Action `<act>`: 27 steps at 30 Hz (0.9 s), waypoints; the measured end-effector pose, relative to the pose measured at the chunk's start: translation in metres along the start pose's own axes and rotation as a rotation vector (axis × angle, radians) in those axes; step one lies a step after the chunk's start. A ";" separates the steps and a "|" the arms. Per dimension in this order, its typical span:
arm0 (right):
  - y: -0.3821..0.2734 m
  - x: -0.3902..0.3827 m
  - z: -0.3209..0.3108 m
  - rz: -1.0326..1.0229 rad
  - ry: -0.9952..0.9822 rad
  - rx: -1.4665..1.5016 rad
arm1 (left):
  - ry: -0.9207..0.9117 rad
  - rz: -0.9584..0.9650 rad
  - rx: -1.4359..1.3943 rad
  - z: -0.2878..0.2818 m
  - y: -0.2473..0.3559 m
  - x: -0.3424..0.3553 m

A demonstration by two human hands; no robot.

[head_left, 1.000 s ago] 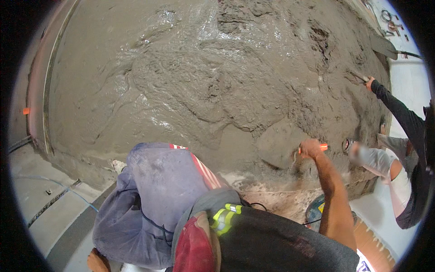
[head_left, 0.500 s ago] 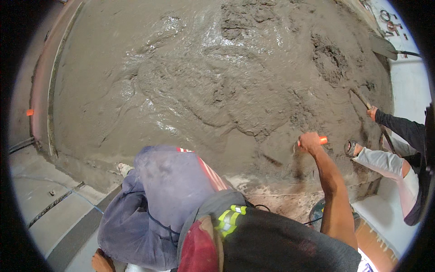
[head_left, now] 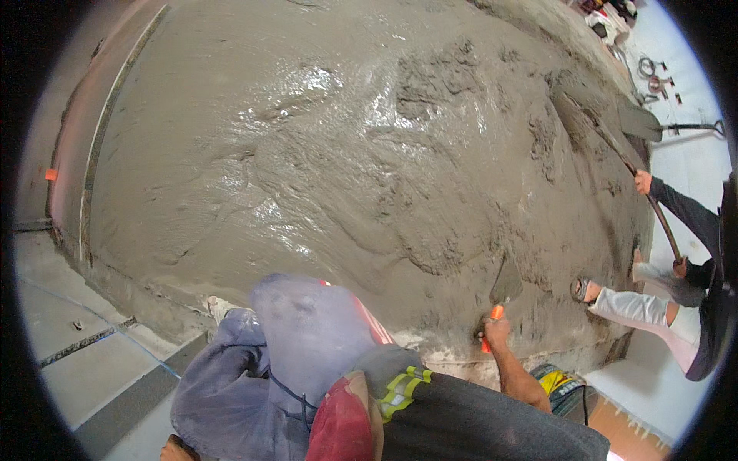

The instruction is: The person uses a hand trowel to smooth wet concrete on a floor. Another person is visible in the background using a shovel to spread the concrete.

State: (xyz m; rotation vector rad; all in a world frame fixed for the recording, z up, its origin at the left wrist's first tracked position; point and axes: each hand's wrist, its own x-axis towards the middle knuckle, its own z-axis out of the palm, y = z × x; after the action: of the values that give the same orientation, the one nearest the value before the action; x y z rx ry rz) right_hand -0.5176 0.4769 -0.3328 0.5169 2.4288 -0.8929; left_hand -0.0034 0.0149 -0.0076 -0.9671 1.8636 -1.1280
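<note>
A person crouched at the lower edge of the frame works a broad bed of wet grey concrete point(head_left: 330, 169). The right hand point(head_left: 496, 332) has a closed grip on the orange-handled steel trowel point(head_left: 505, 288). Within the last second that hand has drawn back toward the slab's near rim at lower right, and the blade now stands tilted on the mix. This suggests one stroke is over, with rough ridges left above it. The left hand is not clearly visible behind the raised knee in blue-grey trousers point(head_left: 300, 346), so its grip cannot be told. At the right edge a co-worker's hand point(head_left: 643, 182) drives a long-handled hoe point(head_left: 607, 138) into the heap, and a sandalled foot point(head_left: 582, 290) stands close to the trowel. A flat shovel point(head_left: 638, 123) lies on the pale floor at upper right.
</note>
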 end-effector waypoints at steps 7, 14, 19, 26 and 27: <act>-0.092 0.025 0.211 0.144 0.015 0.382 | -0.216 -0.140 -0.130 -0.054 0.012 0.007; -0.248 -0.017 0.301 -0.052 -0.256 0.227 | -0.150 -0.109 -0.366 -0.078 0.009 0.035; -0.343 -0.041 0.327 -0.523 -0.209 -0.209 | -0.140 -0.140 -0.469 -0.073 0.005 0.030; -0.236 -0.032 0.237 -0.726 -0.195 0.048 | -0.136 -0.203 -0.546 -0.084 -0.007 0.004; -0.202 -0.017 0.227 -0.678 -0.128 0.022 | -0.150 -0.218 -0.592 -0.083 -0.009 -0.010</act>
State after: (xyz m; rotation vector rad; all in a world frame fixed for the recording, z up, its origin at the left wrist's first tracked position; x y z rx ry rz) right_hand -0.5324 0.1753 -0.3741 -0.3829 2.4962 -1.1669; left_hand -0.0693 0.0500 0.0311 -1.5674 2.0417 -0.5921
